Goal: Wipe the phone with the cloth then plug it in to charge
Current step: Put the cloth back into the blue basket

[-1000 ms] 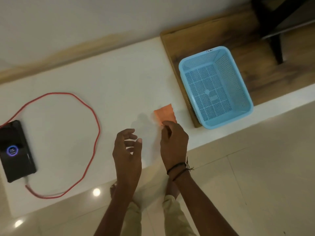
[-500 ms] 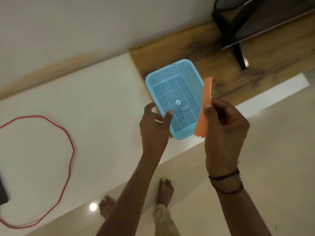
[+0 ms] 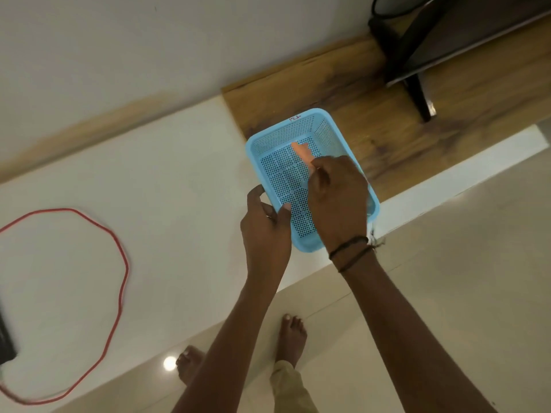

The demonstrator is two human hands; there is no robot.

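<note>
The orange cloth (image 3: 302, 153) hangs inside the blue perforated basket (image 3: 328, 126), pinched in my right hand (image 3: 337, 195), which reaches down into the basket. My left hand (image 3: 265, 231) grips the basket's near left rim. The black phone (image 3: 5, 338) shows only as a sliver at the left edge of the white counter (image 3: 167, 204). The red charging cable (image 3: 119, 293) loops across the counter toward the phone; its plug end is hidden at the frame edge.
The basket straddles the counter and a wooden board (image 3: 387, 120) at the right. A dark stand (image 3: 417, 84) rests on the board at top right. My bare feet (image 3: 292, 338) stand on the glossy tiled floor below the counter edge.
My right hand lifted the cloth off the counter, carried it right and lowered it into the basket. My left hand took hold of the basket rim. The view swung right, pushing the phone to the edge.
</note>
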